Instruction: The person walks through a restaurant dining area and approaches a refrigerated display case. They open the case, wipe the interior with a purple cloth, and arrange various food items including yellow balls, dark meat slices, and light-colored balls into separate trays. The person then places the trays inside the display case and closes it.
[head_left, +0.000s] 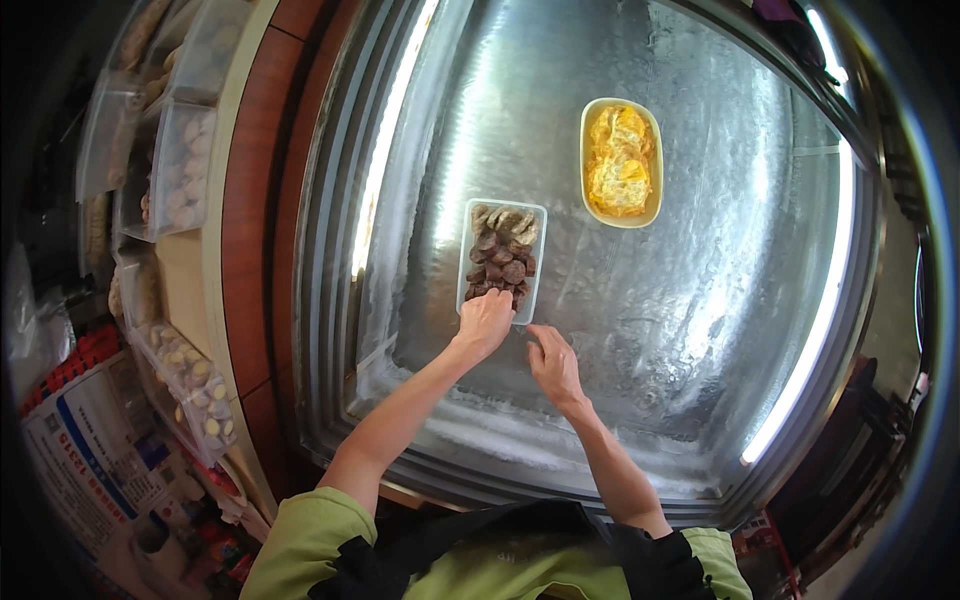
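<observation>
A clear plastic tray (540, 259) lies on the frosted metal floor in front of me. Pale beige slices (510, 222) fill its far end, and dark brown round pieces (501, 259) take up the middle and near part. My left hand (486, 322) reaches over the near edge of this tray, its fingertips down at the dark pieces; whether they pinch one is hidden. Just off the near right corner, my right hand (556, 369) has its fingers bent and its thumb apart, with nothing visible in it. Farther right sits a cream oval dish (584, 161) of yellow-orange food (621, 161).
The chilled metal case floor (712, 247) is bounded by ridged walls, with light tubes (394, 142) (817, 337) along both sides. Left of its wooden edge (251, 187), clear bins (180, 165) hold pale round food. A bag of yellow-centred pieces (195, 379) and a printed sheet (90, 450) are nearer.
</observation>
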